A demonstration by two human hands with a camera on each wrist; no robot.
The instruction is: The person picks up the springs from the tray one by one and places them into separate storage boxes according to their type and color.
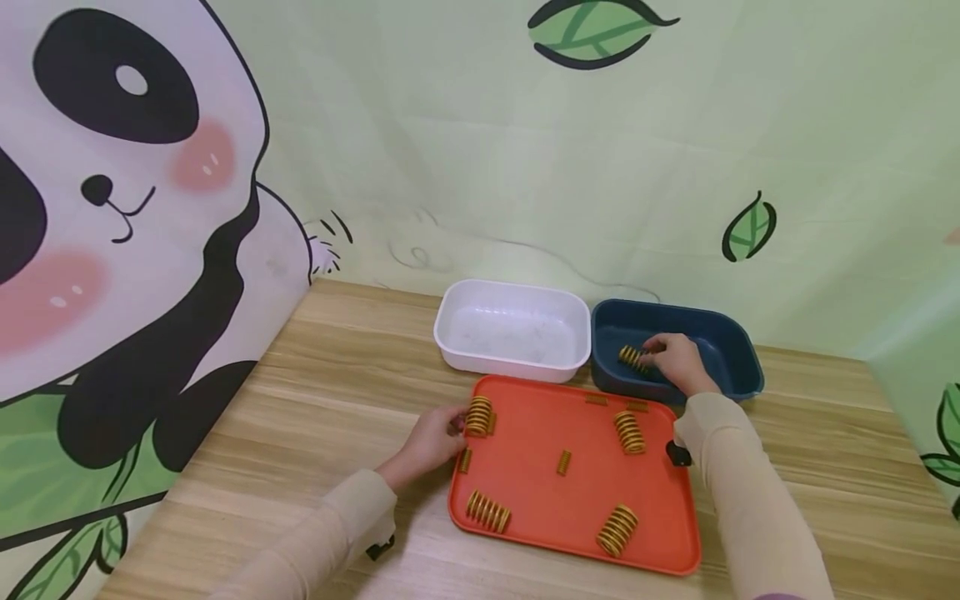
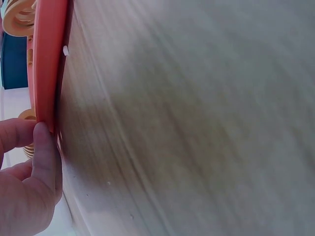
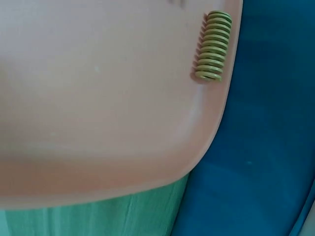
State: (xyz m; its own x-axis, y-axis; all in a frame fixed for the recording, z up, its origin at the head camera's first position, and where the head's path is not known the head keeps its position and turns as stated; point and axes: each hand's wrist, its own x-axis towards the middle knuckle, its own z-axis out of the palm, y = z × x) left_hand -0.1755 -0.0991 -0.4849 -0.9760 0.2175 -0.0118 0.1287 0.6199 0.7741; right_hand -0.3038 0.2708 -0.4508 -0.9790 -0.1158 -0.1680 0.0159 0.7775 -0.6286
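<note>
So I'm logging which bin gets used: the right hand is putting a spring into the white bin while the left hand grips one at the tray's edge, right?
Not quite. The right hand holds its spring in the blue bin, not the white bin, as the head view shows. The left hand does grip a spring at the tray edge.

We see a wooden bench (image 1: 330,392) under everything. A white tub (image 1: 512,331) sits at the far middle, just left of the blue bin. Behind runs a pale green backdrop (image 1: 525,150) with leaf prints (image 1: 592,32), one more leaf (image 1: 748,228) at right. A big panda picture (image 1: 112,217) fills the left wall. A small black object (image 1: 678,454) lies off the tray's right edge.
</note>
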